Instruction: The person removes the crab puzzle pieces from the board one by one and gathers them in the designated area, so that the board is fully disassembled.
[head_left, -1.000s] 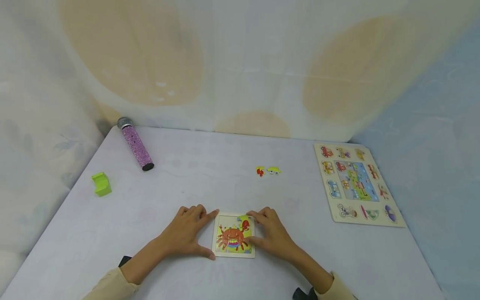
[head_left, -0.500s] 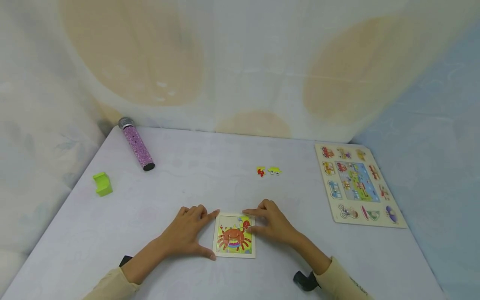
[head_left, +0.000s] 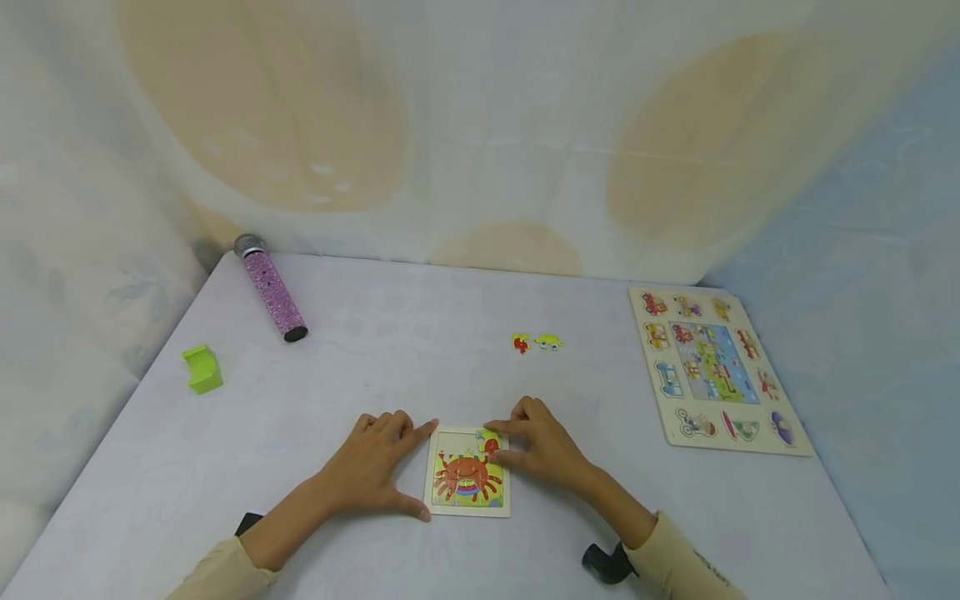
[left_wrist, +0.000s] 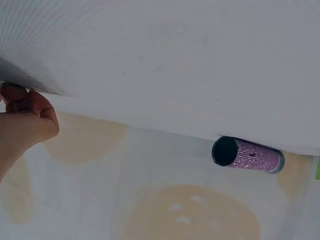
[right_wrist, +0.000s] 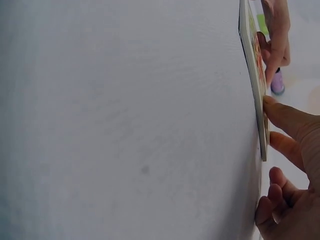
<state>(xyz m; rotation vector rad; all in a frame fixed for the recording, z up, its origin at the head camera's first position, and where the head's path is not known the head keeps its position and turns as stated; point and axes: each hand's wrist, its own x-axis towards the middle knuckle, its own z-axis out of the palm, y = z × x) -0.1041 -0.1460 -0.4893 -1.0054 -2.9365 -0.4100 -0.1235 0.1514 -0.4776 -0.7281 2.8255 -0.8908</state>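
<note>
A small square crab jigsaw puzzle (head_left: 467, 477) in a pale wooden frame lies flat on the white table. Bare board shows at its upper left. My left hand (head_left: 371, 467) holds the frame's left side, forefinger at the top corner and thumb at the bottom one. At the upper right, my right hand (head_left: 546, 443) has thumb and forefinger on a yellow-and-red puzzle piece (head_left: 491, 445) set in that corner. In the right wrist view my right hand (right_wrist: 300, 145) touches the puzzle's top. The left wrist view shows only part of my left hand (left_wrist: 30, 120).
Two loose puzzle pieces, a red one (head_left: 521, 342) and a yellow-green one (head_left: 549, 342), lie behind the puzzle. A large vehicle puzzle board (head_left: 667, 417) lies at right. A glittery purple microphone (head_left: 273, 293) and a green block (head_left: 202, 369) are at left. Cloth (head_left: 487, 167) hangs behind.
Over the last second my right hand has moved up slightly along the puzzle's right side, its thumb shifting from the lower right to the upper-right piece. My left hand stays put.
</note>
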